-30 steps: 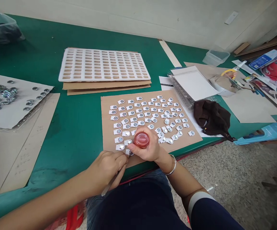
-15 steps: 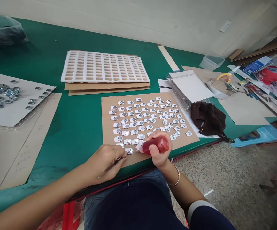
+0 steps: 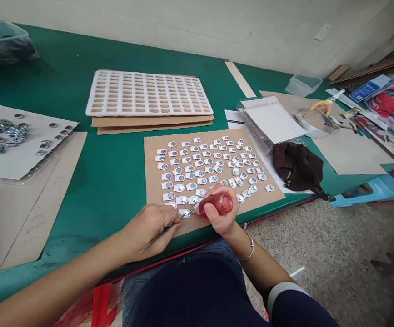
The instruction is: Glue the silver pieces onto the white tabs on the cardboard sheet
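Dozens of small white tabs, each bearing a round silver-and-dark metal disc (image 3: 192,186), lie in uneven rows on a flat brown cardboard sheet (image 3: 152,181) at the near edge of the green table (image 3: 115,181). The left hand (image 3: 154,225) is over the sheet's near left corner, its fingers closed in a pinch around a slim metal tool (image 3: 156,238) held at a slant; the tip of the tool reaches the disc (image 3: 184,213) nearest the person. The right hand (image 3: 222,210) is curled round a translucent red squeeze bottle (image 3: 220,203), thumb along its side — the bottle is tilted, its rounded base up to the right and its narrow end pointing left towards that same disc. Whether the narrow end touches the disc, I cannot tell. A thin silver bangle (image 3: 250,247) circles the right wrist.

Beyond the sheet, a white tray with rows of rectangular openings (image 3: 149,93) rests on brown cardboard pieces (image 3: 152,121). To the left, loose silver metal discs (image 3: 7,131) lie on a white sheet (image 3: 16,161). To the right are a crumpled dark brown cloth (image 3: 297,167) and — farther off — yellow-handled scissors (image 3: 319,105).
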Motion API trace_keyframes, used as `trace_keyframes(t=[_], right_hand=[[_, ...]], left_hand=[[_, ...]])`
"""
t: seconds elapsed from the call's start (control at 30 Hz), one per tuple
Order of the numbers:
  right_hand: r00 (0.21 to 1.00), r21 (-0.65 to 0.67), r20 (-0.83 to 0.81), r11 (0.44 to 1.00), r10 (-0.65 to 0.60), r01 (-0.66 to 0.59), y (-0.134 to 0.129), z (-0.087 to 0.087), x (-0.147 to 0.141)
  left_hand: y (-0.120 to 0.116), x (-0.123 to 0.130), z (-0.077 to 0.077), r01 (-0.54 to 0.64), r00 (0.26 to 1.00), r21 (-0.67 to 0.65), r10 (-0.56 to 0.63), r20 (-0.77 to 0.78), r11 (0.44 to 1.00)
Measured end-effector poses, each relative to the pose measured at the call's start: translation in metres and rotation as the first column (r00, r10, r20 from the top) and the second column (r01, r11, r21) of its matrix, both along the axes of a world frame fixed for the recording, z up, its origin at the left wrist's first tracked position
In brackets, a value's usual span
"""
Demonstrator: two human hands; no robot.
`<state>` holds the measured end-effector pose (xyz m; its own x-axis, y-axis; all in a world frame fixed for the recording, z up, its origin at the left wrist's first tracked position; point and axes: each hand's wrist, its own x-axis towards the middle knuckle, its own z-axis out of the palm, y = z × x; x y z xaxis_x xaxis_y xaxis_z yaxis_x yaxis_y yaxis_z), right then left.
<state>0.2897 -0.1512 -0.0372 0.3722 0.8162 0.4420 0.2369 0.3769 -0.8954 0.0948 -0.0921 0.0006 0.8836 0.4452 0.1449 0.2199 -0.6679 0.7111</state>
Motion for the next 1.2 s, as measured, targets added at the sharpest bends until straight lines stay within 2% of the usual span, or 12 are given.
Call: trace_keyframes(t=[0.3, 0.63, 1.2], right_hand=[[0.998, -0.009, 0.060, 1.000, 0.012, -0.011, 0.0015, 0.0006, 0.0002], [0.998, 0.000, 0.056, 0.999, 0.032, -0.032, 0.0001, -0.0003, 0.0009], [0.998, 0.001, 0.044, 0.999, 0.045, -0.045, -0.0013, -0.0025, 0.0015]], left_hand=[[-0.0003, -0.0008, -0.0045, 0.001, 1.000, 0.035, -0.001, 0.007, 0.999], [0.0000, -0.0003, 0.0006, -0.006, 1.000, 0.013, 0.006, -0.022, 1.000], [0.0006, -0.0019, -0.0067, -0.040, 0.999, -0.030, 0.040, -0.003, 0.999]])
